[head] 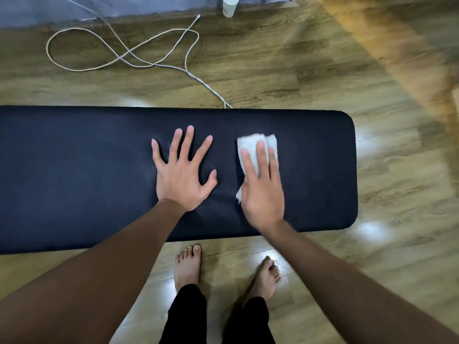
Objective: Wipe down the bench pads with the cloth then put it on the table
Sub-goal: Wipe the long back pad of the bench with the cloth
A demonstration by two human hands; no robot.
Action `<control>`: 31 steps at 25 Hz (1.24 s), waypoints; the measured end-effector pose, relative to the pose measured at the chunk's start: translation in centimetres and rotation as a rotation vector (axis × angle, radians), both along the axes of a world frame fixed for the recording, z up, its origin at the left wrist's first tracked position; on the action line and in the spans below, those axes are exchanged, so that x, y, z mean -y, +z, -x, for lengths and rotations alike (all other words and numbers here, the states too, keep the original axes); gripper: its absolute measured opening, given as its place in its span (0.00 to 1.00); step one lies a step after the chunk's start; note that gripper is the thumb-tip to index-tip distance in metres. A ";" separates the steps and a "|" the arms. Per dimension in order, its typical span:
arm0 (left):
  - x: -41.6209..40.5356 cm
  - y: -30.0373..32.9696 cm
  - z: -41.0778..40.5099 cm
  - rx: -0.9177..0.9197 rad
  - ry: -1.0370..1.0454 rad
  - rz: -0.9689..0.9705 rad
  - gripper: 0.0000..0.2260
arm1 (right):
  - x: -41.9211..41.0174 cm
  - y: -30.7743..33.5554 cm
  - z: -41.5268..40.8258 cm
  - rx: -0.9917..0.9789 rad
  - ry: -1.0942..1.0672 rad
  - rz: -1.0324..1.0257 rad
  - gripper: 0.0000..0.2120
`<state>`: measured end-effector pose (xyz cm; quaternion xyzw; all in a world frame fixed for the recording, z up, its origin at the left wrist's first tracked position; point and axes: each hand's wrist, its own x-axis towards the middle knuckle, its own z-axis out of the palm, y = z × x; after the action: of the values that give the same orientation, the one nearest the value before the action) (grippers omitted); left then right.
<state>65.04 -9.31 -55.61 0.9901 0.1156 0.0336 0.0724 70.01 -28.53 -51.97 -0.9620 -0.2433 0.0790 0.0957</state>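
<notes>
A long black bench pad [74, 175] runs across the middle of the view, its rounded right end near the right side. A white folded cloth [250, 147] lies on the pad's right part. My right hand [263, 189] presses flat on the cloth, fingers together, covering its lower half. To the left of it my left hand [182, 173] rests flat on the bare pad with fingers spread, holding nothing. The two hands are a short gap apart.
A white cable [124, 50] loops on the wooden floor beyond the pad and runs under its far edge. A white cylinder [229, 6] stands at the top by the wall. My bare feet [187, 266] stand on the floor in front of the pad.
</notes>
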 end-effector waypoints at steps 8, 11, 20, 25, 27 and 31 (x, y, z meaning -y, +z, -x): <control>0.0 -0.1 0.0 -0.005 0.011 -0.003 0.32 | -1.7 0.7 -1.1 -0.057 -0.011 -0.020 0.32; 0.1 -0.1 -0.1 -0.005 0.007 -0.006 0.32 | -4.9 0.8 -7.2 -0.098 -0.048 -0.027 0.34; -0.5 1.8 0.5 -0.043 -0.016 0.135 0.31 | -0.9 0.4 4.2 -0.021 0.069 -0.026 0.32; -5.0 1.7 2.6 0.011 0.026 0.092 0.28 | 0.3 0.1 8.9 -0.064 0.026 -0.040 0.36; -6.7 0.9 3.4 -0.004 0.016 0.029 0.29 | -0.5 0.1 7.0 -0.061 0.070 -0.065 0.34; -7.0 0.0 3.4 0.007 0.005 0.016 0.30 | -5.8 -0.3 -2.4 -0.005 0.107 -0.011 0.32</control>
<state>61.60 -2.28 -55.59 0.9890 0.1181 0.0364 0.0807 72.43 -22.70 -52.24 -0.9468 -0.2947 0.0852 0.0971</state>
